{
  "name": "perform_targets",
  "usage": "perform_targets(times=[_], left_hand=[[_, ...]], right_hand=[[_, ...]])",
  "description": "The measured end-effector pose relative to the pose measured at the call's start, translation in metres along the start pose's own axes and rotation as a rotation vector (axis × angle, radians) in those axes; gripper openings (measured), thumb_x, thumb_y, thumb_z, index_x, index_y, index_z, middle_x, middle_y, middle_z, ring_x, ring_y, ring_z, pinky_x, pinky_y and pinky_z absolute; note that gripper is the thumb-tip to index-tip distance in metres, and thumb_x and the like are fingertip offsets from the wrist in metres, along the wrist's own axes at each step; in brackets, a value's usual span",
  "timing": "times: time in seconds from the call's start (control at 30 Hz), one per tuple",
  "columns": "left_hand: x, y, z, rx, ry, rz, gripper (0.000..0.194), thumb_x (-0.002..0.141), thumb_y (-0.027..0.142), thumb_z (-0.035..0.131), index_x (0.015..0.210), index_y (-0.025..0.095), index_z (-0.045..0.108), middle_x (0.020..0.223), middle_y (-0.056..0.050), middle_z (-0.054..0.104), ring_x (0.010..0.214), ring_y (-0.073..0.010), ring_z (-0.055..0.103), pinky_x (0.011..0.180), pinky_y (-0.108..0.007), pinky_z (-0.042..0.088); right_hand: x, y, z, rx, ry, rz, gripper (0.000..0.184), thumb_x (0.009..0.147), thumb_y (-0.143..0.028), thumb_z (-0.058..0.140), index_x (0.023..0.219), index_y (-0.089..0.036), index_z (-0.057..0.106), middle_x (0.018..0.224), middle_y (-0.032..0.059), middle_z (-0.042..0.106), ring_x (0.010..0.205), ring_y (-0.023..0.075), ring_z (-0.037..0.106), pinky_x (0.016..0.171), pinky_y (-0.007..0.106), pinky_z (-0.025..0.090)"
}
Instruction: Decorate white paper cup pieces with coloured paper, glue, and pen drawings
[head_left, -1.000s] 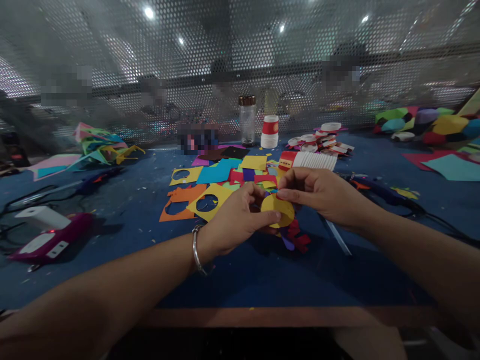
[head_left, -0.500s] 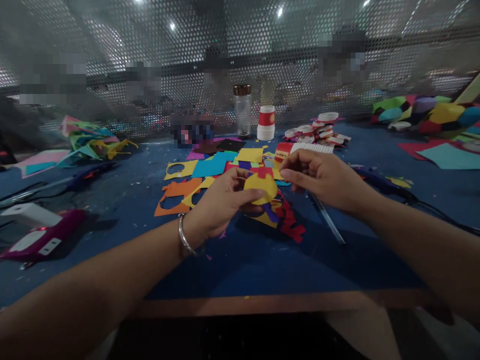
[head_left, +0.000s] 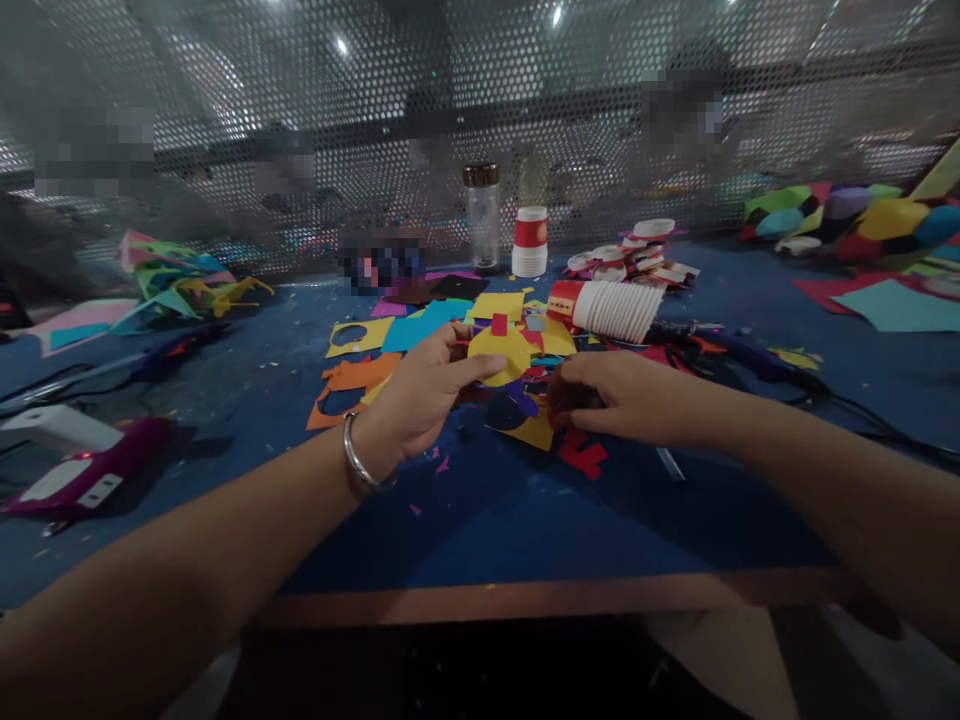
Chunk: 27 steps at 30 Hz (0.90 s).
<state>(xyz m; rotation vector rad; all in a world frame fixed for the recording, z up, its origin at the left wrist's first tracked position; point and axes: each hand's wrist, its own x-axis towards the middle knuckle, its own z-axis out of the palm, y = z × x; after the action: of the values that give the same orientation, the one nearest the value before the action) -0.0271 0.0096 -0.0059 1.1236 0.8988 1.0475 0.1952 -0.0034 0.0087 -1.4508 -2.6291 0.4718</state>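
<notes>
My left hand [head_left: 420, 400] pinches a yellow paper disc [head_left: 491, 355] between thumb and fingers, above the table. A small red paper piece [head_left: 499, 325] stands at the disc's top edge, and purple paper shows just below it. My right hand [head_left: 611, 395] is low over a pile of red paper scraps [head_left: 583, 455], its fingers curled down among them. Whether anything is between those fingertips is hidden. A yellow paper offcut [head_left: 534, 432] lies between the two hands.
Cut sheets [head_left: 360, 338], a toppled stack of paper cups [head_left: 619, 308], an upright cup stack [head_left: 530, 243] and a glass bottle [head_left: 484, 220] lie ahead. A magenta power strip [head_left: 112, 465] is at left; a glue gun [head_left: 739, 355] with its cable is at right.
My right hand has moved down from beside the disc to the red scraps. My left hand has shifted slightly left, and the red piece on the disc now faces me more squarely.
</notes>
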Motion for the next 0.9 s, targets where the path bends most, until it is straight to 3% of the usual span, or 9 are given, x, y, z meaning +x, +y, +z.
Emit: perform_targets(times=[0.27,0.43,0.7,0.9], left_hand=[[0.000,0.002,0.003,0.005,0.008,0.005,0.030,0.076,0.006,0.080,0.099,0.014,0.063,0.091,0.001,0.073,0.072,-0.0106,0.069,0.059,-0.022,0.055],[-0.001,0.002,0.003,0.010,0.016,0.006,0.030,0.077,0.007,0.080,0.099,0.014,0.061,0.088,0.002,0.072,0.071,-0.0099,0.069,0.059,-0.022,0.055],[-0.001,0.003,0.002,0.013,0.040,-0.021,0.028,0.082,0.003,0.075,0.101,0.015,0.059,0.091,0.001,0.070,0.070,-0.0097,0.066,0.058,-0.023,0.053],[-0.003,0.004,0.009,-0.153,-0.012,-0.120,0.022,0.085,0.000,0.070,0.098,0.015,0.060,0.089,-0.002,0.071,0.075,-0.0127,0.068,0.067,-0.027,0.057]], right_hand=[[0.001,-0.008,0.001,-0.025,-0.059,0.044,0.017,0.087,-0.016,0.061,0.099,-0.018,0.073,0.103,0.0116,0.076,0.089,0.0243,0.071,0.077,0.033,0.050],[0.002,-0.010,0.000,0.006,-0.072,0.058,0.014,0.088,-0.018,0.061,0.098,-0.018,0.071,0.101,0.0111,0.076,0.086,0.0233,0.071,0.074,0.031,0.049],[-0.002,-0.002,-0.004,0.119,0.094,0.035,0.016,0.092,-0.032,0.057,0.092,-0.018,0.066,0.082,0.0048,0.069,0.068,0.0171,0.057,0.064,0.030,0.042],[-0.003,-0.001,-0.002,0.331,0.183,-0.008,0.019,0.088,-0.036,0.059,0.093,-0.019,0.066,0.082,0.0039,0.069,0.073,0.0172,0.062,0.067,0.031,0.046]])
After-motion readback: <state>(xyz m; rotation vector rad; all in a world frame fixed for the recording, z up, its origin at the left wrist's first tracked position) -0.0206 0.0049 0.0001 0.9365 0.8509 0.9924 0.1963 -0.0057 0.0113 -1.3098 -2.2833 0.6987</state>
